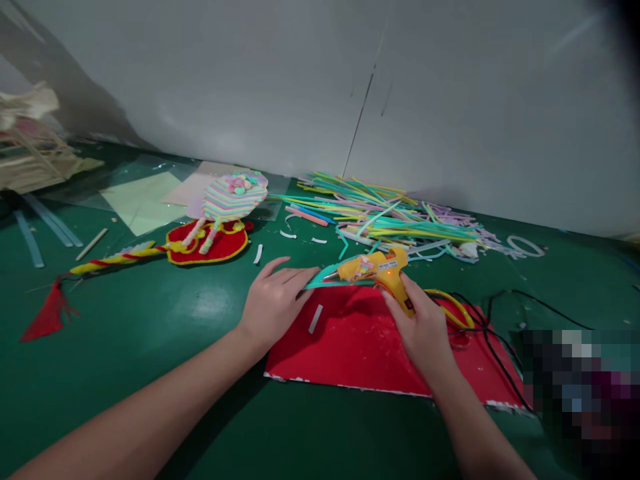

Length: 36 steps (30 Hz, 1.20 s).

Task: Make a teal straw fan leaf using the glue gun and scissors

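Observation:
My right hand (423, 320) is wrapped round the handle of a yellow hot glue gun (377, 267), whose nozzle points left and a small orange light glows on its side. Just ahead of the nozzle, my left hand (280, 297) grips a flat teal piece (313, 283) between thumb and fingers. The nozzle tip is at the teal piece; whether they touch I cannot tell. Beneath both hands lies a red board (350, 347) with glue marks. A small white strip (315, 319) rests on it.
Many pastel pipe cleaners or straws (395, 217) lie piled against the wall. To the left are a red-and-yellow fan-shaped craft (207, 243) with a red tassel (50, 317) and a striped pastel craft (233, 200). A black cord (500, 347) crosses the board's right end.

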Each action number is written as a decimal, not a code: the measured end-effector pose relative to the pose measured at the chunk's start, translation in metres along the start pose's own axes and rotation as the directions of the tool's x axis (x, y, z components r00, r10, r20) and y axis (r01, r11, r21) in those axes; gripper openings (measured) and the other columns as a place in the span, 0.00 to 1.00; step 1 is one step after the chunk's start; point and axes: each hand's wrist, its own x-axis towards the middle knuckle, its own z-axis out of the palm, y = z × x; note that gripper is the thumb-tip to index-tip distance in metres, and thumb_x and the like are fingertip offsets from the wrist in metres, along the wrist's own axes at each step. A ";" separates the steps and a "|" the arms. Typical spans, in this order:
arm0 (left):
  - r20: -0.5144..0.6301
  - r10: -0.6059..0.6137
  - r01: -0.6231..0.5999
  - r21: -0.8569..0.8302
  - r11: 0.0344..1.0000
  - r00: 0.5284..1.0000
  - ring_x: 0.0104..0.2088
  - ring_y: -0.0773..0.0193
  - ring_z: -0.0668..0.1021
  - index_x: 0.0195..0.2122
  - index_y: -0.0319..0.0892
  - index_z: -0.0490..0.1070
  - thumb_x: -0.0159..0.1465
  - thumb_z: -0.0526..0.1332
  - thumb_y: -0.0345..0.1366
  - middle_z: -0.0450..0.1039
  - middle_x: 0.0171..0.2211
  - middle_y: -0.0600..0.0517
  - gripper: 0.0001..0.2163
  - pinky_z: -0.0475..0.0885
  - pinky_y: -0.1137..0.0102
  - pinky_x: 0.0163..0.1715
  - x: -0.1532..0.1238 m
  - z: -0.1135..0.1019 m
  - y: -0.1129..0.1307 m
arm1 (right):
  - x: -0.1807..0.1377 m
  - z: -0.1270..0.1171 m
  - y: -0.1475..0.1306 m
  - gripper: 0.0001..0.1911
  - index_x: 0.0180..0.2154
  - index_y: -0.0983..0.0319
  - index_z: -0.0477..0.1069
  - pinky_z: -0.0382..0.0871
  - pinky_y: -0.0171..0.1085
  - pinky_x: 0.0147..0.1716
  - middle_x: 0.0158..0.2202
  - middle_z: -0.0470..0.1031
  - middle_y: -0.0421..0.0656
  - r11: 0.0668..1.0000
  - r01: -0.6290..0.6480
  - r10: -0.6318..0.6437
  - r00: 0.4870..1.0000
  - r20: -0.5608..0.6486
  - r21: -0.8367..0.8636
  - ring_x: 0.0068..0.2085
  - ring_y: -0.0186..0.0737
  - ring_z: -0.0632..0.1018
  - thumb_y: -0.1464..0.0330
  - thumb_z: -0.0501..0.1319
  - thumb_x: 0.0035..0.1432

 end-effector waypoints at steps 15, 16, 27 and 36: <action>-0.023 -0.002 0.001 -0.013 1.000 1.000 0.34 0.63 0.81 0.44 0.42 0.73 0.66 0.55 0.35 0.80 0.38 0.50 0.10 0.69 0.59 0.50 -0.001 -0.001 0.000 | 0.001 -0.003 0.003 0.23 0.52 0.66 0.69 0.74 0.46 0.44 0.45 0.77 0.53 0.999 -0.027 0.026 0.999 -0.036 -0.035 0.45 0.49 0.78 0.58 0.55 0.61; -0.024 0.000 0.000 -0.015 1.000 1.000 0.35 0.63 0.81 0.44 0.41 0.73 0.66 0.56 0.34 0.80 0.38 0.50 0.09 0.69 0.59 0.50 -0.001 -0.001 0.000 | 0.001 -0.003 0.003 0.23 0.52 0.66 0.69 0.74 0.46 0.44 0.45 0.77 0.53 0.999 -0.027 0.025 0.999 -0.035 -0.041 0.45 0.49 0.78 0.58 0.55 0.61; -0.030 0.017 -0.018 -0.017 1.000 0.999 0.34 0.63 0.81 0.44 0.40 0.73 0.65 0.57 0.33 0.80 0.37 0.50 0.09 0.69 0.58 0.50 -0.001 -0.002 -0.001 | 0.001 -0.003 0.009 0.23 0.52 0.66 0.68 0.73 0.45 0.44 0.45 0.76 0.52 0.997 -0.010 0.005 0.998 -0.062 -0.079 0.45 0.48 0.78 0.58 0.55 0.61; -0.025 0.028 -0.028 -0.017 0.999 0.999 0.34 0.63 0.81 0.44 0.39 0.73 0.65 0.58 0.32 0.80 0.37 0.50 0.09 0.69 0.58 0.51 -0.001 -0.002 -0.001 | 0.001 -0.003 0.011 0.25 0.53 0.67 0.68 0.73 0.47 0.44 0.45 0.76 0.54 0.993 -0.014 0.002 0.995 -0.099 -0.120 0.45 0.49 0.78 0.57 0.54 0.61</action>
